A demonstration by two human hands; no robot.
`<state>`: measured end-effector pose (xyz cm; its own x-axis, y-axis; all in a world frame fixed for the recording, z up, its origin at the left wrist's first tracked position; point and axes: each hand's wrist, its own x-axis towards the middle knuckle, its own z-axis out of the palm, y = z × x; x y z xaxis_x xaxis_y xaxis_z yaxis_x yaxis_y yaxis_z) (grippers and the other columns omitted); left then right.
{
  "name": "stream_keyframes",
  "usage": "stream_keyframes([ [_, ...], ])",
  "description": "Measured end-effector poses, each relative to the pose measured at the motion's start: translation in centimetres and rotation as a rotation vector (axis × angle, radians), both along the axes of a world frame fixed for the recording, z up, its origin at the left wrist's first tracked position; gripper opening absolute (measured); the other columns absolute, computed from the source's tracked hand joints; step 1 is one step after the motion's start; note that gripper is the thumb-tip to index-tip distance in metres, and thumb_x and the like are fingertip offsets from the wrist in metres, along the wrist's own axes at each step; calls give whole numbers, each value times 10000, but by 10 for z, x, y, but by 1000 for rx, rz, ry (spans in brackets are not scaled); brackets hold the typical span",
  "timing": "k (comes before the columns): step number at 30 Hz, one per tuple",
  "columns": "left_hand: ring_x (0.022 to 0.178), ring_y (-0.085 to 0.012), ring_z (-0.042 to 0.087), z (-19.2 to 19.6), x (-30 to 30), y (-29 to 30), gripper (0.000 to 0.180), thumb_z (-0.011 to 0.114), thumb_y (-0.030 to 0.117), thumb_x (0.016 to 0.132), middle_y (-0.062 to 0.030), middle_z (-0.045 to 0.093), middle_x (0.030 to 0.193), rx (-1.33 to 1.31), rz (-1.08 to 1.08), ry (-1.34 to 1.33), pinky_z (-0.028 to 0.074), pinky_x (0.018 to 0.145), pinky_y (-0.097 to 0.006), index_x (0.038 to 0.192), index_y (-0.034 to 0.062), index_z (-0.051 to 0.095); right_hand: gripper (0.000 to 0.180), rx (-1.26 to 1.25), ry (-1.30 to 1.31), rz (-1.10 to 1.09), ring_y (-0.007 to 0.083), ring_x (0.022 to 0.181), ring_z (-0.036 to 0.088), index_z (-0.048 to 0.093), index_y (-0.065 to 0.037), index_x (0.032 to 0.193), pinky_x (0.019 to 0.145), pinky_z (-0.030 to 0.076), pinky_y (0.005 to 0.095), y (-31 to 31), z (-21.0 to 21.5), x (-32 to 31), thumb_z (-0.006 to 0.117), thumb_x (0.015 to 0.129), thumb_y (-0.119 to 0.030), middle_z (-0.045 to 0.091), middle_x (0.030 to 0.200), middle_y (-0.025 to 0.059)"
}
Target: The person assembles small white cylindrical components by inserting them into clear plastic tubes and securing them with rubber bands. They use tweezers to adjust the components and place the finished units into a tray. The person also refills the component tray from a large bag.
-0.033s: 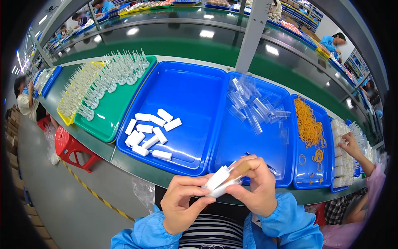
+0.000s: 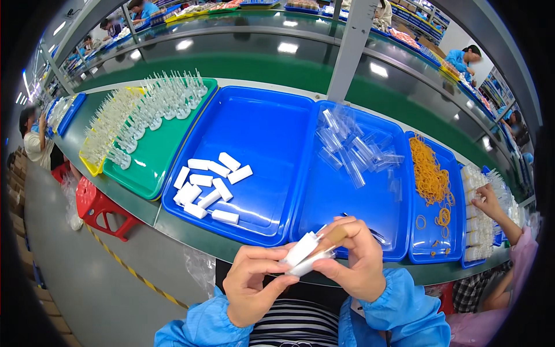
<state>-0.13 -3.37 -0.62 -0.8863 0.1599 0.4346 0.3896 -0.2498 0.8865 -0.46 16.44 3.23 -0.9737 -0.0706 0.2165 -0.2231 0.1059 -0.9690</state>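
Close in front of my body, both hands meet around a pair of small white block-shaped pieces. My left hand (image 2: 254, 283) is closed, its fingers and thumb pinching the left ends of the white pieces (image 2: 302, 248). From the other side my right hand (image 2: 357, 263) grips them, thumb against the lower piece and bent fingers over the top. A tan wrap or strip shows at a finger of the right hand. Something clear and shiny shows at the pieces' upper right end; the fingers partly hide it. Similar white blocks (image 2: 225, 217) lie loose in the left blue tray (image 2: 260, 133).
Clear plastic tubes (image 2: 352, 144) lie in the middle blue tray (image 2: 352, 205). Orange rubber bands (image 2: 429, 170) fill a narrower tray to its right. Upright translucent parts (image 2: 167, 98) stand on a green tray (image 2: 141, 176). A red stool (image 2: 101, 208) stands left. A co-worker's hand (image 2: 488, 199) is at right.
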Motion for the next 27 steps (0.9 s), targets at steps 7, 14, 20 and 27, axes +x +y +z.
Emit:
stream_keyframes([
  [7, 1264, -334, 560, 16, -10, -2, 453, 745, -40, 844, -208, 426, 1392, 45, -173, -138, 534, 1027, -432, 1235, -25, 518, 359, 166, 103, 164, 236, 1100, 603, 660, -74, 1058, 965, 394, 390, 16, 16, -9, 855, 778, -188, 704, 1089, 60],
  [14, 1272, -301, 549, 18, -18, -10, 392, 707, -15, 890, -227, 433, 1436, -111, -306, -167, 528, 1034, -414, 1259, -38, 575, 318, 342, 233, 296, 266, 1081, 609, 701, -72, 1048, 924, 425, 380, 28, 27, -20, 845, 776, -154, 664, 1163, 116],
  [20, 1277, -297, 546, 15, -13, 0, 357, 686, -57, 890, -234, 446, 1439, -4, -179, -249, 523, 1042, -409, 1239, -53, 609, 226, 883, 446, -145, 311, 891, 653, 649, -36, 1003, 770, 494, 406, 55, 13, -110, 750, 832, -144, 695, 922, 128],
  [27, 1278, -297, 543, 15, -12, 2, 317, 666, -77, 897, -238, 466, 1424, 10, -138, -289, 530, 1035, -399, 1210, -66, 618, 285, 1301, 402, 21, 312, 775, 668, 616, -51, 1049, 726, 508, 422, 42, 3, -130, 733, 793, -94, 685, 848, 121],
])
